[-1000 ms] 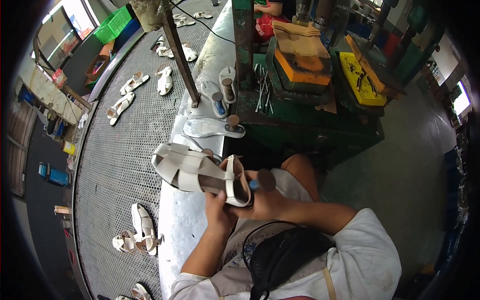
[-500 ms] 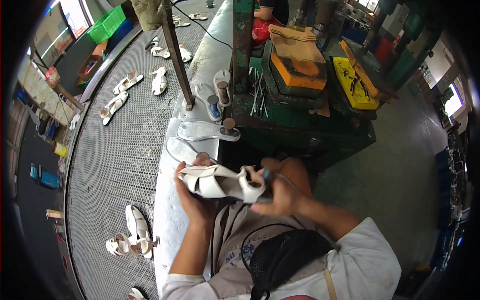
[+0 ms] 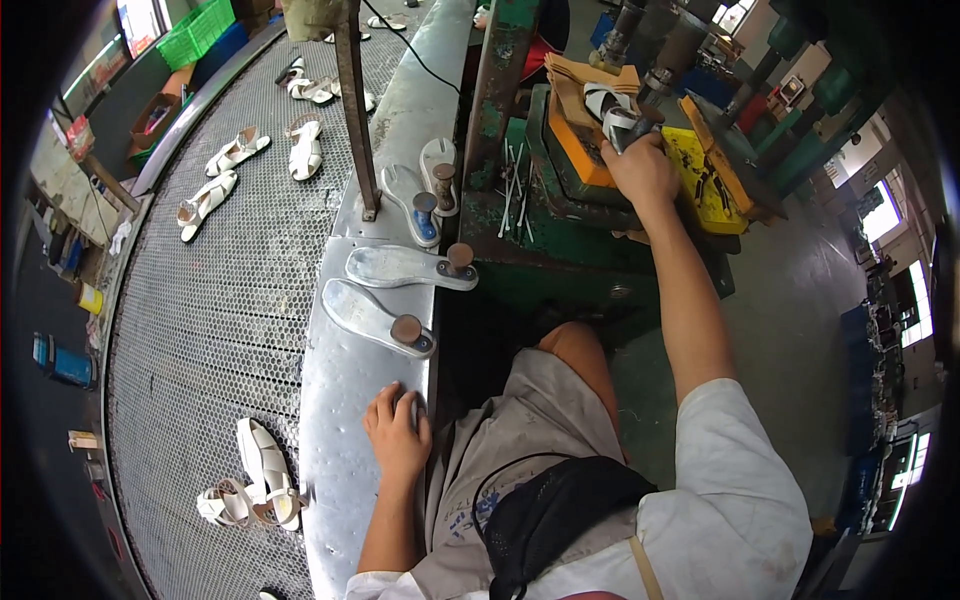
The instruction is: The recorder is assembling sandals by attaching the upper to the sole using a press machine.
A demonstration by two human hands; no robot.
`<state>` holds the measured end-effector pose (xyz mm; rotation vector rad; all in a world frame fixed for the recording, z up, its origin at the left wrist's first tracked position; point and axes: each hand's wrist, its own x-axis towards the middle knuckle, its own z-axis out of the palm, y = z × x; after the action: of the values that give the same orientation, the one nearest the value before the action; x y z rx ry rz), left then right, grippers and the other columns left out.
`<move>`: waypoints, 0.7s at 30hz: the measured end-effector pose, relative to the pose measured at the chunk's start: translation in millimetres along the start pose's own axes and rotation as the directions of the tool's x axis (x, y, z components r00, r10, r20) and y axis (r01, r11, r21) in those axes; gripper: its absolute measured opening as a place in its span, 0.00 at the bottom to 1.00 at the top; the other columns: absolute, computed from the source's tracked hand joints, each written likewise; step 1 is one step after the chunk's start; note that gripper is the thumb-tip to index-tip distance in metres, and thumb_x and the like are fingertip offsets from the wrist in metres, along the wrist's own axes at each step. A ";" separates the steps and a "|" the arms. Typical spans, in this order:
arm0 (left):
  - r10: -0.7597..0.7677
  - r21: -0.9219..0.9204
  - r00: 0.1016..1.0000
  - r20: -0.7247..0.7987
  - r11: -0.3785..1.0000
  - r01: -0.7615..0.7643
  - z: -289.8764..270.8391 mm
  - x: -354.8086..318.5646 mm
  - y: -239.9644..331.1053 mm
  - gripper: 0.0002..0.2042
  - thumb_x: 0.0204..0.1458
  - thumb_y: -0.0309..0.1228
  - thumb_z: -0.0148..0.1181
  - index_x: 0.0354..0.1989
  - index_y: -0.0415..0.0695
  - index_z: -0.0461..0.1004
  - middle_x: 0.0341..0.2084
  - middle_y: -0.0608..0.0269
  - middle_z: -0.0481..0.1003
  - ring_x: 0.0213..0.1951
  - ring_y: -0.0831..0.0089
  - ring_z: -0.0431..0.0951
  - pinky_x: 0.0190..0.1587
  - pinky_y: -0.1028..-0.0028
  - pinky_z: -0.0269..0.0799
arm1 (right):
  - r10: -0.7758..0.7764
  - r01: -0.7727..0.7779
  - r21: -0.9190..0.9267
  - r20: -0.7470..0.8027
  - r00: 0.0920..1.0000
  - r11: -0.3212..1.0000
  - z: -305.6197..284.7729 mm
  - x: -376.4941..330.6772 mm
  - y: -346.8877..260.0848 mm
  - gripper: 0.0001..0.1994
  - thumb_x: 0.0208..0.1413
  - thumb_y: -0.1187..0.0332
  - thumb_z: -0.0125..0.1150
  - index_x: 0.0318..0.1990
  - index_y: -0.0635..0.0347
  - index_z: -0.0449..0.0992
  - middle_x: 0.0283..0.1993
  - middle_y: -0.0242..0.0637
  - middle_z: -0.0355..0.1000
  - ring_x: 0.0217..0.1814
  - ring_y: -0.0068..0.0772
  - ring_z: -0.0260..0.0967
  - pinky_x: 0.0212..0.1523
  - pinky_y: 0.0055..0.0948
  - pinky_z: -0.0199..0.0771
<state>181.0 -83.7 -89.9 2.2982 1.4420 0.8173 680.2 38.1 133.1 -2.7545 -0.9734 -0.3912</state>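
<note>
Right hand (image 3: 640, 168) closed on white sandal (image 3: 610, 105) atop orange press pad (image 3: 575, 145). Left hand (image 3: 398, 432) flat, fingers spread, empty, resting on steel rim (image 3: 345, 400) near sole form (image 3: 372, 318).

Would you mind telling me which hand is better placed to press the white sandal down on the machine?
Right, probably. The right hand already grips the white strappy sandal on the orange block, while the left hand lies flat on the metal ledge.

Open brown cardboard box (image 3: 158, 113) at 10 o'clock, beside green crate (image 3: 197, 30). Small yellow can (image 3: 90, 298) at 9 o'clock. No screens legible.
</note>
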 end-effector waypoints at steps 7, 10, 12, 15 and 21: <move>-0.021 0.009 1.000 -0.010 1.000 0.021 -7.6 -8.3 -10.4 0.15 0.53 0.24 0.67 0.51 0.45 0.82 0.60 0.55 0.77 0.63 0.51 0.73 0.67 0.54 0.64 | 0.055 -0.055 0.034 -0.004 0.998 0.998 17.3 15.0 -20.2 0.47 0.63 0.33 0.60 0.66 0.77 0.62 0.52 0.60 0.84 0.56 0.57 0.85 0.55 0.50 0.84; -0.018 -0.012 1.000 -0.019 1.000 0.018 -5.8 -3.5 -11.4 0.15 0.53 0.24 0.67 0.50 0.45 0.83 0.60 0.55 0.77 0.62 0.51 0.73 0.67 0.54 0.65 | 0.051 -0.052 0.046 0.021 0.998 0.998 16.7 27.2 -24.7 0.48 0.63 0.33 0.61 0.66 0.77 0.62 0.54 0.59 0.83 0.57 0.56 0.84 0.56 0.50 0.84; -0.015 -0.019 1.000 -0.020 1.000 0.015 -3.6 0.6 -15.0 0.15 0.52 0.24 0.67 0.50 0.45 0.83 0.60 0.55 0.77 0.62 0.51 0.73 0.67 0.54 0.65 | 0.048 -0.049 0.039 0.020 0.999 0.998 22.7 31.1 -29.0 0.48 0.63 0.33 0.60 0.66 0.77 0.62 0.55 0.59 0.83 0.58 0.56 0.84 0.56 0.50 0.83; 0.006 -0.023 1.000 -0.028 1.000 -0.007 2.3 10.8 -23.2 0.14 0.53 0.24 0.66 0.49 0.45 0.83 0.59 0.56 0.78 0.62 0.51 0.74 0.67 0.55 0.65 | 0.050 -0.051 0.026 0.048 0.998 0.998 28.6 38.2 -29.9 0.49 0.63 0.32 0.60 0.66 0.78 0.62 0.56 0.58 0.83 0.59 0.55 0.84 0.56 0.50 0.83; 0.006 -0.077 1.000 0.000 0.997 -0.006 12.4 24.5 -24.6 0.13 0.53 0.23 0.66 0.47 0.44 0.83 0.58 0.55 0.79 0.62 0.51 0.75 0.67 0.54 0.65 | 0.005 -0.003 -0.015 0.087 0.996 1.000 -14.9 -6.4 -15.3 0.43 0.66 0.34 0.57 0.61 0.75 0.64 0.52 0.60 0.83 0.54 0.58 0.85 0.51 0.52 0.85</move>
<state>179.0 -50.3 -105.3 2.2465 1.3790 0.8594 662.9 42.1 146.7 -2.8074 -0.9887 -0.2814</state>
